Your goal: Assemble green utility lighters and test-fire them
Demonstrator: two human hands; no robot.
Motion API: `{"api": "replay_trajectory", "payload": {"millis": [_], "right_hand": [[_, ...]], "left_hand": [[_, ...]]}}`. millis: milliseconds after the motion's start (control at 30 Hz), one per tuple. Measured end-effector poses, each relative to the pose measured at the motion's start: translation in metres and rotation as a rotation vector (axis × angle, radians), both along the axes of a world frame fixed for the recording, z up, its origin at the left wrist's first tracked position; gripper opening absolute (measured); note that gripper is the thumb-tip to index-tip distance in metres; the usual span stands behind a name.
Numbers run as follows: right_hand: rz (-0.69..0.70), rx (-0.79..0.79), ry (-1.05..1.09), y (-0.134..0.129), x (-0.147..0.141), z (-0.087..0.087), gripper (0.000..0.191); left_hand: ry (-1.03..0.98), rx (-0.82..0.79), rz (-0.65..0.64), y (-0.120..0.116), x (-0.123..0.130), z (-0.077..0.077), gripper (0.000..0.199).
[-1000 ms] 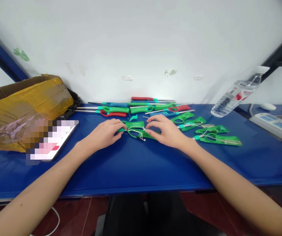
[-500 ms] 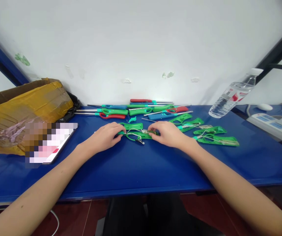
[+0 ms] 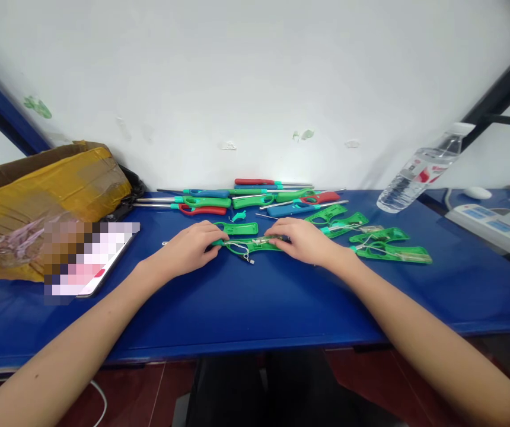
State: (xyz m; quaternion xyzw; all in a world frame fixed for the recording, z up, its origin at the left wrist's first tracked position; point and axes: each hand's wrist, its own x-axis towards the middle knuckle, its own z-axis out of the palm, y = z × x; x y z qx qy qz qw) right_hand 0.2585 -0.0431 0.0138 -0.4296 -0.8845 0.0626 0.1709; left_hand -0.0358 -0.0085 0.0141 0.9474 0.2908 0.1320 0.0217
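Observation:
A green lighter half-shell (image 3: 261,245) lies open on the blue table with white wires and a small black piece hanging at its front edge. Its left, teal end is pinched by my left hand (image 3: 199,246); a metal tip pokes out left of that hand. My right hand (image 3: 293,238) grips the clear inner part (image 3: 264,240) at the right end of this shell, the fingertips partly hiding it. Just behind lies another green half-shell (image 3: 239,229). A small teal piece (image 3: 238,217) rests farther back.
Assembled lighters (image 3: 208,202) lie along the wall. Opened green shells (image 3: 391,253) sit to the right, below a tilted water bottle (image 3: 415,175). A power strip (image 3: 495,228) is far right. At left are a taped box (image 3: 50,201) and a phone (image 3: 112,255).
The clear part has come down onto the green shell, and the wires with the black piece have shifted slightly left. Both hands keep nearly the same place.

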Motion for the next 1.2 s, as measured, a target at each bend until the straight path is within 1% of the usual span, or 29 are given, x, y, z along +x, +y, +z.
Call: {"api": "replay_trajectory", "payload": {"millis": [167, 433, 633, 833, 967, 1067, 1200], "right_hand": [[-0.017, -0.011, -0.012, -0.0005, -0.0006, -0.0001, 0.024], [-0.042, 0.024, 0.009, -0.0027, -0.0036, 0.0008, 0.025], [-0.034, 0.062, 0.038, -0.0014, -0.0027, -0.0013, 0.026], [-0.084, 0.055, 0.064, -0.0004, -0.0041, -0.0044, 0.030], [-0.052, 0.016, 0.063, -0.0019, -0.0060, -0.0041, 0.029], [-0.013, 0.024, 0.059, -0.0022, -0.0066, -0.0037, 0.027], [0.006, 0.039, 0.069, -0.0021, -0.0069, -0.0033, 0.025]], "left_hand": [[0.001, 0.009, -0.019, 0.0005, -0.0005, -0.0009, 0.027], [0.008, -0.004, -0.008, 0.0013, -0.0010, -0.0017, 0.025], [0.018, -0.009, -0.002, 0.0006, -0.0007, -0.0007, 0.025], [0.029, -0.011, -0.002, 0.0008, -0.0005, -0.0003, 0.026], [0.037, -0.016, 0.004, 0.0006, -0.0007, -0.0005, 0.026], [0.043, -0.016, 0.005, 0.0002, -0.0006, -0.0002, 0.027], [0.045, -0.017, 0.008, 0.0000, 0.0000, 0.0004, 0.027]]}}
